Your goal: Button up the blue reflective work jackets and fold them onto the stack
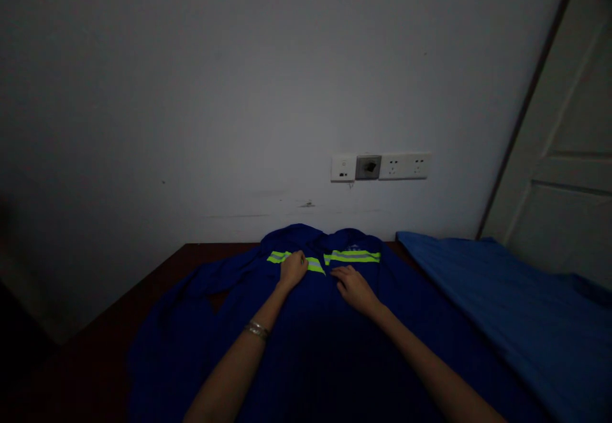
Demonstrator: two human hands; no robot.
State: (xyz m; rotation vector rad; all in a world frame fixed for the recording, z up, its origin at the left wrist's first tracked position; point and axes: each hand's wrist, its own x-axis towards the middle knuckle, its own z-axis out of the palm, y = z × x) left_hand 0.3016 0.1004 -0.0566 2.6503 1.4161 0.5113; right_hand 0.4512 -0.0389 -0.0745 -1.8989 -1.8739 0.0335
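Note:
A dark blue work jacket (258,321) with yellow-green and grey reflective chest stripes lies front side up on a dark red table, collar toward the wall. My left hand (293,271), a bracelet (257,329) on its wrist, rests at the left chest stripe. Its fingers are curled down on the jacket's cloth, fingertips partly hidden. Beside the front opening, just below the right stripe, my right hand (354,289) lies on the jacket. Its fingers are stretched toward the opening, slightly bent, with no cloth visibly gripped.
A lighter blue cloth (516,302) lies at the right, next to the jacket. The dark red tabletop (157,289) shows at the left. Behind stands a pale wall (215,104) with a row of sockets (404,166). A panelled door (568,155) is at the right. Light is dim.

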